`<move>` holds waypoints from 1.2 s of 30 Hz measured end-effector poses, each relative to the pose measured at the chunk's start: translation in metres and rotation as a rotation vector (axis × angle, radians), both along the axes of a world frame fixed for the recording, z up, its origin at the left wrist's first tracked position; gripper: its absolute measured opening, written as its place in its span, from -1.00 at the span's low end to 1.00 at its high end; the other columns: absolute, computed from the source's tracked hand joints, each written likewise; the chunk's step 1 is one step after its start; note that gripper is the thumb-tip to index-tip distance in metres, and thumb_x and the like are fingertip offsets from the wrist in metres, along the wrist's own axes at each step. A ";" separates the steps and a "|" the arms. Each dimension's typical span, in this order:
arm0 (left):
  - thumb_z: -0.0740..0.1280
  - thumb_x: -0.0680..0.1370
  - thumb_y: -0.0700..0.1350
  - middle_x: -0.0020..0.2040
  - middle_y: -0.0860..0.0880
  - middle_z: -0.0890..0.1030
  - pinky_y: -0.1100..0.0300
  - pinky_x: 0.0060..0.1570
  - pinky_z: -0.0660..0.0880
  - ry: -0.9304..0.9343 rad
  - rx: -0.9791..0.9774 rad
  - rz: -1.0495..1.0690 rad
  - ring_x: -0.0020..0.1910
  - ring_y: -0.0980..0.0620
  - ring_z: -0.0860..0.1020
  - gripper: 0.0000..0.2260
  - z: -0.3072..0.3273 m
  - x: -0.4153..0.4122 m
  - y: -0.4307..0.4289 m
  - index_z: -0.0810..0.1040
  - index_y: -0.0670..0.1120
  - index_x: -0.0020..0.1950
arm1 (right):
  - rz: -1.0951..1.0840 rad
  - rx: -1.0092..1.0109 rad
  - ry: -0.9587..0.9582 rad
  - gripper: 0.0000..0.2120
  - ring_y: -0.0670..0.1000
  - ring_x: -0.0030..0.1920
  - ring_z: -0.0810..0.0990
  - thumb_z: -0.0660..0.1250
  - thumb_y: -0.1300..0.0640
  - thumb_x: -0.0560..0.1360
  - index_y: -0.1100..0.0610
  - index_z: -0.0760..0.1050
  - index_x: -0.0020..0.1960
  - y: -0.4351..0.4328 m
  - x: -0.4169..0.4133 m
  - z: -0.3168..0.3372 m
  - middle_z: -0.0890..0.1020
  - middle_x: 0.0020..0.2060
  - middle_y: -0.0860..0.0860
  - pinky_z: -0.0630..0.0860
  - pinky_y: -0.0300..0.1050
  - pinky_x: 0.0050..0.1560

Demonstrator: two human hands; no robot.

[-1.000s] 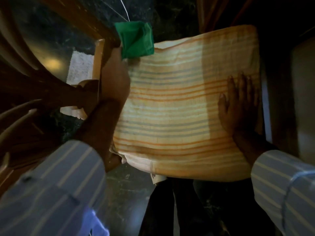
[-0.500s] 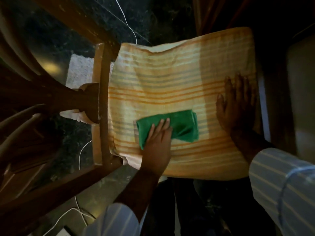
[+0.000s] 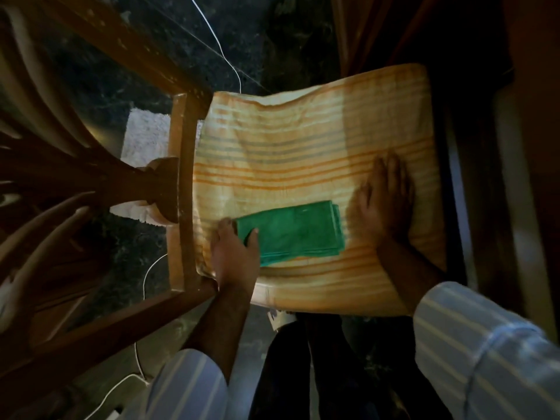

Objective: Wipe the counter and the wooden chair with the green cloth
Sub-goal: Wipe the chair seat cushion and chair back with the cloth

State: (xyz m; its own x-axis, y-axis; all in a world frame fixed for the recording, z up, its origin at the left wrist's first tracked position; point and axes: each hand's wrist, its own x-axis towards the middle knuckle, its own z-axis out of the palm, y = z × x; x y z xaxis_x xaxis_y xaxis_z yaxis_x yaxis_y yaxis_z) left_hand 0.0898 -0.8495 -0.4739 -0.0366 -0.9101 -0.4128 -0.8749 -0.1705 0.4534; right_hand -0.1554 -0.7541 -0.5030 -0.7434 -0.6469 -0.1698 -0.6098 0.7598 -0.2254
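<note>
Head view: green cloth on striped cushion

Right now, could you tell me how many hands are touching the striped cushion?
2: the left hand on the green cloth near its left edge, the right hand flat toward its right side.

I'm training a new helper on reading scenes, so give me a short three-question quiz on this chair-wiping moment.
1. True or false: the green cloth lies on the striped cushion.
2. Which hand touches the cloth? A) left hand B) right hand C) both
3. Fill in: the right hand lies ____ on the cushion, beside the cloth.

Key: 1 true; 2 A; 3 flat
</note>
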 end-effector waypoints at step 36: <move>0.42 0.57 -0.01 -0.03 0.22 0.60 0.60 -0.30 0.43 0.153 -0.673 -0.215 -0.13 0.49 0.55 -0.78 0.432 0.045 -0.150 0.57 0.09 0.20 | -0.134 -0.726 -1.301 -0.54 0.15 0.18 0.71 0.66 0.13 0.41 0.08 0.54 0.23 -0.217 0.137 0.311 0.70 0.16 0.12 0.69 0.18 0.21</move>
State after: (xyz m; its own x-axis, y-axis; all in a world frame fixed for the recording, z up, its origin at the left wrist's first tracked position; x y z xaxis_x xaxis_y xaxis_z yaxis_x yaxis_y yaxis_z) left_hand 0.1351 -0.9995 -0.0422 -0.2563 -0.9312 0.2591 -0.7759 0.3581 0.5193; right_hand -0.0181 -0.9713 -0.1918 -0.3875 -0.8195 -0.4222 0.3729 0.2795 -0.8848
